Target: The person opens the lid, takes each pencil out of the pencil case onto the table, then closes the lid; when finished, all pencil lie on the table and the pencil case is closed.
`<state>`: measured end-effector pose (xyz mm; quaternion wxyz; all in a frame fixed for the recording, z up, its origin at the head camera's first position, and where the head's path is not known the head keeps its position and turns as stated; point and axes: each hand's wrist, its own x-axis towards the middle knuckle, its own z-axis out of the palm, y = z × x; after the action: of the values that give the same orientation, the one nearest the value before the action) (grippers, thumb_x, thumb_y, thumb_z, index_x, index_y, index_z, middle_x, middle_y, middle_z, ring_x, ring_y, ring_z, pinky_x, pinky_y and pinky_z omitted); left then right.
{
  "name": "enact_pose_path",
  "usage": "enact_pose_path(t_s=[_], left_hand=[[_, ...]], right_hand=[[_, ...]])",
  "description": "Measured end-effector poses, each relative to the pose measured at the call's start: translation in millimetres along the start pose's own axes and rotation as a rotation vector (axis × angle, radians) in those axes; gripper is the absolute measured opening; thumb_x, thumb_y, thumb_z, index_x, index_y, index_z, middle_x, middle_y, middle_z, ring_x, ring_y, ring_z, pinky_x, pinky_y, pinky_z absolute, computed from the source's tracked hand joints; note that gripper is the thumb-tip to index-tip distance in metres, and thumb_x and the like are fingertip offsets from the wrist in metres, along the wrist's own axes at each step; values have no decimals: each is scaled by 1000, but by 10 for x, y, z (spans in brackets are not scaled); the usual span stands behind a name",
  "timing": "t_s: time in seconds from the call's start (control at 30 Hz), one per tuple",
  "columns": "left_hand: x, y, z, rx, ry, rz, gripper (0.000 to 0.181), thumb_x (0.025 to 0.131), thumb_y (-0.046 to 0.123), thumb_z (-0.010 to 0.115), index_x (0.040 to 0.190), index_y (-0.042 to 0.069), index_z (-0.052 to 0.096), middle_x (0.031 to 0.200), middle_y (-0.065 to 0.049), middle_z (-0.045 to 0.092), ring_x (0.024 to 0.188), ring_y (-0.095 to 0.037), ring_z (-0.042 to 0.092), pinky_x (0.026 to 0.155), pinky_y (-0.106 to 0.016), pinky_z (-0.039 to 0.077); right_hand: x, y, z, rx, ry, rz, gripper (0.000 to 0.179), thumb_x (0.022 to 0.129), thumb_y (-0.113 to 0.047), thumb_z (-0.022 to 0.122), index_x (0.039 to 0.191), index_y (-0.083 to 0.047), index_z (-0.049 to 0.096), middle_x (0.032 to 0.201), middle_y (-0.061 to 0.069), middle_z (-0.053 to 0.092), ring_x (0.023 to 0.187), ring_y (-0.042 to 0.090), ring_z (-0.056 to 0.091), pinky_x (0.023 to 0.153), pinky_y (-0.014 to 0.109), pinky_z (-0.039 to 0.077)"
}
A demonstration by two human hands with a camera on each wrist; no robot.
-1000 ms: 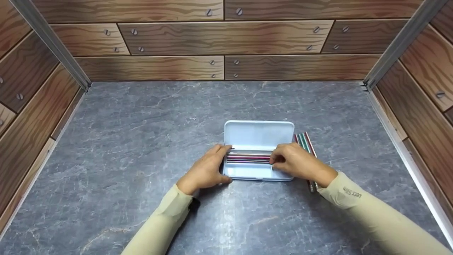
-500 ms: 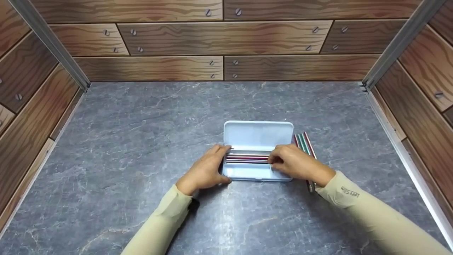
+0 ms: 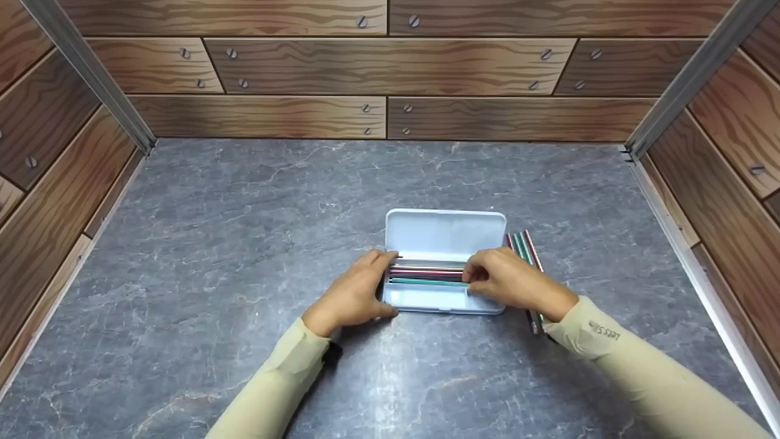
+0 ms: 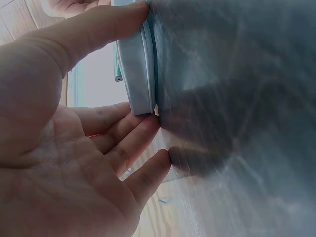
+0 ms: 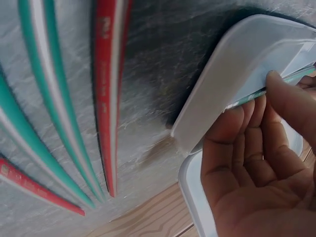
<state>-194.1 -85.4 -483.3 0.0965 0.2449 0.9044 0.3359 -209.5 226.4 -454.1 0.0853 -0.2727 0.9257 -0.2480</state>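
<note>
A pale blue pencil case (image 3: 445,233) lies on the table with its lid raised at the back. My left hand (image 3: 353,292) holds its left end, thumb at the front corner and fingers at the back one. My right hand (image 3: 515,280) pinches a green pencil (image 3: 426,281) between thumb and fingers over the case's right part. This pencil lies lengthwise along the case, in front of several other pencils (image 3: 420,272) inside. In the left wrist view, the end of the green pencil (image 4: 118,77) shows above the case wall (image 4: 136,74). The right hand hides the pencils' right ends.
Several red and green striped pencils (image 3: 521,242) lie side by side right of the case, partly under the right forearm. The right wrist view shows a red pencil (image 5: 106,94) close up. Wood-patterned walls (image 3: 390,67) border the grey marbled table (image 3: 244,213).
The green pencil has come into sight along the front of the pencils in the case, held by the right hand. Both hands have stayed nearly in place.
</note>
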Motion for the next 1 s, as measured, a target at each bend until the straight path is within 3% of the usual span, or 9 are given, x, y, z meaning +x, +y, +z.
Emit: enact_pose_path(t_s=[0.27,0.67,1.0], left_hand=[[-5,4,-11,-2,0,3,103,79,11,98,167,-2,45,154,-19,59,145,-38,56,126,-55,50],[-5,4,11,-1,-3,0,102,80,12,98,167,-1,46,157,-20,58,148,-39,55,128,-55,48],[-3,-9,9,0,2,1,103,79,12,98,166,-3,45,155,-20,58,148,-39,54,127,-55,49]], right_hand=[[-9,-7,-8,19,36,16,8,88,-3,88,95,-8,87,88,3,82,81,8,67,75,28,58],[-214,-20,-269,193,189,172,10,97,-11,85,107,-9,88,100,7,84,87,12,72,77,20,59],[-444,90,-419,245,301,251,19,94,-13,90,111,-4,87,105,13,85,85,-1,69,77,14,59]])
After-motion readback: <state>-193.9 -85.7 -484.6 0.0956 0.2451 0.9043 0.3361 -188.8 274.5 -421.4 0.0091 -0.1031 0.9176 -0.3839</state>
